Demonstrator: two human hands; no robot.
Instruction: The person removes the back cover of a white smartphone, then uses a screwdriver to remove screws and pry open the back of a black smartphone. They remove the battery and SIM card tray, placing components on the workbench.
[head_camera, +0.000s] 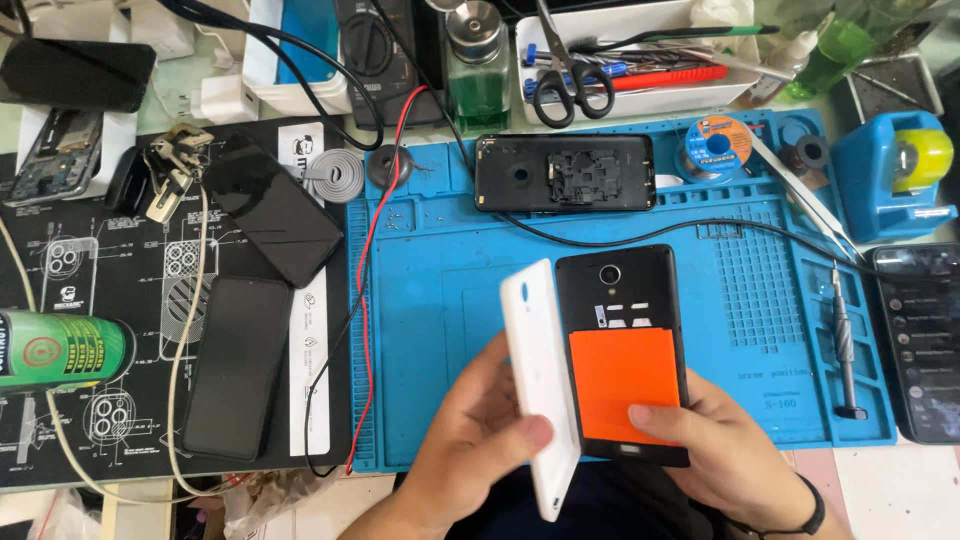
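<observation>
My right hand (735, 465) holds a black phone (618, 290) face down, with the thumb pressing on its orange battery (622, 375). The phone's back is uncovered, showing the camera lens and card slots. My left hand (470, 450) grips a white back cover (540, 370), tilted up on edge along the phone's left side. Both are held just above the near edge of a blue repair mat (440, 300).
A black opened phone frame (563, 172) lies at the mat's far side, a screwdriver (845, 345) on its right. Two dark phones (270, 220) rest on the black mat at left. A lit phone (922, 340), tape dispenser (895, 175), scissors (570, 85) and cables surround them.
</observation>
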